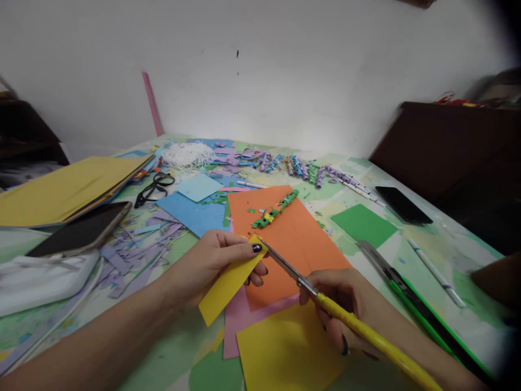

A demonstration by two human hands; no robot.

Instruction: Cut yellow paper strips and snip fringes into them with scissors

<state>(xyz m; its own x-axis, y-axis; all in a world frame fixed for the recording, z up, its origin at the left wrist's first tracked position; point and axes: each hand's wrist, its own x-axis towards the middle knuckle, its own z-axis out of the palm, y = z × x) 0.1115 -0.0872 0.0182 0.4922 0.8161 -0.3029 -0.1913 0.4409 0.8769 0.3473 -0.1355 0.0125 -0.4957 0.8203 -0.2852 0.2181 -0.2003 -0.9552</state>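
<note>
My left hand [220, 251] pinches a yellow paper strip [223, 293] between thumb and fingers, near its upper end. The strip slants down toward me. In my right hand [345, 301] is a pair of scissors [325, 307] with yellow handles, its blades pointing up and left. The blade tips meet the strip's top end, just past my left thumb; whether they are parted I cannot tell. Below both hands lies an orange sheet [280, 266]. A green curled paper piece [277, 209] with a small yellow cut-out rests on it.
A yellow sheet [285, 347] and pink sheet [232, 326] lie nearest me. To the right are a green-handled cutter [419, 309], a pen [437, 271], a green square [364, 224] and a phone [402, 205]. Purple scraps, glasses [154, 189] and another phone [83, 228] lie left.
</note>
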